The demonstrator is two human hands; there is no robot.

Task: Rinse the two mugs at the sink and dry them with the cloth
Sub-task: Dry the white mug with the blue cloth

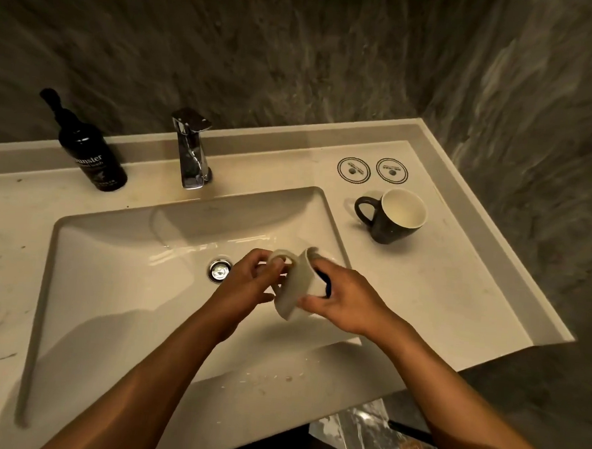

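Left hand point(250, 280) gripping, right hand point(342, 302) cupped — forearms converging

Over the right side of the rectangular white ceramic sink point(122, 249), both hands hold a tilted cream ceramic mug point(296, 288). The left hand point(250, 283) grips at its handle; the right hand point(345, 300) wraps the body near the rim, fingers reaching into the dark blue interior. A black ceramic mug with a cream inside point(392, 217) stands upright on the pale stone counter point(439, 283) to the right. Behind the basin stand a chrome tap point(190, 150) and a black pump bottle point(89, 148).
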